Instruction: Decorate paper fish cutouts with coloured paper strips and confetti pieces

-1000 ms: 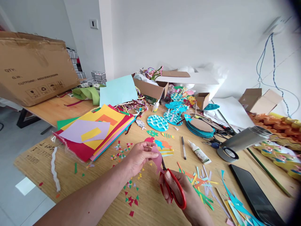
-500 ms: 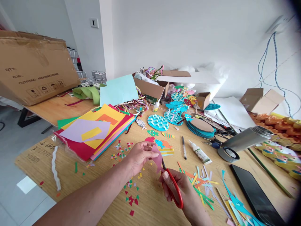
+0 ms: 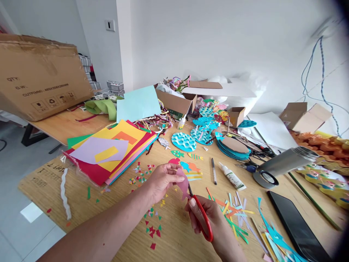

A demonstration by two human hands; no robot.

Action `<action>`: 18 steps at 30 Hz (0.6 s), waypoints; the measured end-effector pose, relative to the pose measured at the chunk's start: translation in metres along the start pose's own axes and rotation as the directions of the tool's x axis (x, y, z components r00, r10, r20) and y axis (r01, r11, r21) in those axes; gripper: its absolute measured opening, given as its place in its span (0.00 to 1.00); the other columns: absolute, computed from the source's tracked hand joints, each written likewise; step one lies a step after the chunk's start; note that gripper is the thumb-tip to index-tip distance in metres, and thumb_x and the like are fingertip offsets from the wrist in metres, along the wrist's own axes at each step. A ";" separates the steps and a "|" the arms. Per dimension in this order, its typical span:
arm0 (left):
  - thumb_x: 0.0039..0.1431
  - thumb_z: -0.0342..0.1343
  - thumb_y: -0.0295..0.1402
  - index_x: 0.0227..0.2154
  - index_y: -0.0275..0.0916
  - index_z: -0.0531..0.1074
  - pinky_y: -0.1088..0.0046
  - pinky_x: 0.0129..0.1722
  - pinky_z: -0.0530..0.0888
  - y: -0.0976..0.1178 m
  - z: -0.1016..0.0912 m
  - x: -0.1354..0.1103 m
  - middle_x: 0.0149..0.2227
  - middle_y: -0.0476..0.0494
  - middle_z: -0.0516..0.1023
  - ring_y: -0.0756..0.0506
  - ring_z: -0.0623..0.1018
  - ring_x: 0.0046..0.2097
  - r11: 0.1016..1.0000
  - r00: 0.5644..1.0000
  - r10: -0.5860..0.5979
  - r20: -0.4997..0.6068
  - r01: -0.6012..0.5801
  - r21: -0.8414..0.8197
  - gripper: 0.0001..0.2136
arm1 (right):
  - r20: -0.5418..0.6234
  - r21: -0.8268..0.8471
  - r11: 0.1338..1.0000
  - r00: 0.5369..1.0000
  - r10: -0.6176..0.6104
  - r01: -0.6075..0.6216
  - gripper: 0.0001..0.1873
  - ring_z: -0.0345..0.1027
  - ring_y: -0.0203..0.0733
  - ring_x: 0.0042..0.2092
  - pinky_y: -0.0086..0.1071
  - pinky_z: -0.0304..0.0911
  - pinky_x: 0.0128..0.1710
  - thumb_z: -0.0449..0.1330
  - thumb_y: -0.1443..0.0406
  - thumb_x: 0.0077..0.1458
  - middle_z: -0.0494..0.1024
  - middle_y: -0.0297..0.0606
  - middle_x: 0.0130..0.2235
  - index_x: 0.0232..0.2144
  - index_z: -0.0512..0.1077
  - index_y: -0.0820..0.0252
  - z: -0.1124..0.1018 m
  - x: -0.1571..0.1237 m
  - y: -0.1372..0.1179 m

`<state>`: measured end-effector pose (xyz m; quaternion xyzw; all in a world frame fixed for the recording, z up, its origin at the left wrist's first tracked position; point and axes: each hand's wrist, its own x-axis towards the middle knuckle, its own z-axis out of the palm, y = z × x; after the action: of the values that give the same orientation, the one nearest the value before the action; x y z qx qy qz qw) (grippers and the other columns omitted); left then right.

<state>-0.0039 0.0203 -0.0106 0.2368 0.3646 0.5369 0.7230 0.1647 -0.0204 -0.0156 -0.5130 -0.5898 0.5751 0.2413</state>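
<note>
Pinched in my left hand is a purple paper fish shape, held above the wooden table. My right hand grips red-handled scissors, its thumb and fingers around the loops. The dark blades lie against the fish's right edge; I cannot tell how far apart they are. Just beyond my left hand lie a blue paper fish, an orange one and a red one. Yellow and light-blue strips rest beside them.
Coloured paper sheets are stacked at left. Tiny paper scraps dot the table. On the right are a pen, a glue bottle, paper strips, a metal bottle and a black phone. Blue wavy ovals lie behind.
The view has shifted very slightly. My hands, the purple fish and the scissors stay in nearly the same position.
</note>
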 end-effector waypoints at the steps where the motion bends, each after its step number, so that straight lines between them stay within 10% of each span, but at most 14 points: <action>1: 0.31 0.70 0.24 0.33 0.33 0.74 0.75 0.34 0.67 0.000 0.000 0.000 0.27 0.48 0.75 0.51 0.75 0.30 1.000 1.000 -0.002 -0.001 0.002 -0.002 0.20 | -0.002 0.000 1.000 1.000 0.001 -0.001 0.28 0.53 0.30 0.14 0.25 0.47 0.16 0.52 0.40 0.50 0.63 0.26 0.12 0.22 0.63 0.59 0.000 0.000 0.000; 18: 0.31 0.70 0.26 0.33 0.34 0.74 0.74 0.35 0.67 -0.001 0.000 0.000 0.26 0.48 0.75 0.51 0.75 0.30 1.000 1.000 -0.001 0.009 0.001 0.003 0.20 | -0.029 -0.048 0.999 1.000 -0.002 0.000 0.29 0.52 0.29 0.13 0.25 0.46 0.15 0.52 0.39 0.50 0.63 0.27 0.12 0.22 0.63 0.59 0.001 -0.001 -0.003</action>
<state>-0.0039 0.0198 -0.0113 0.2402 0.3623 0.5349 0.7245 0.1629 -0.0212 -0.0131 -0.5267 -0.6000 0.5531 0.2379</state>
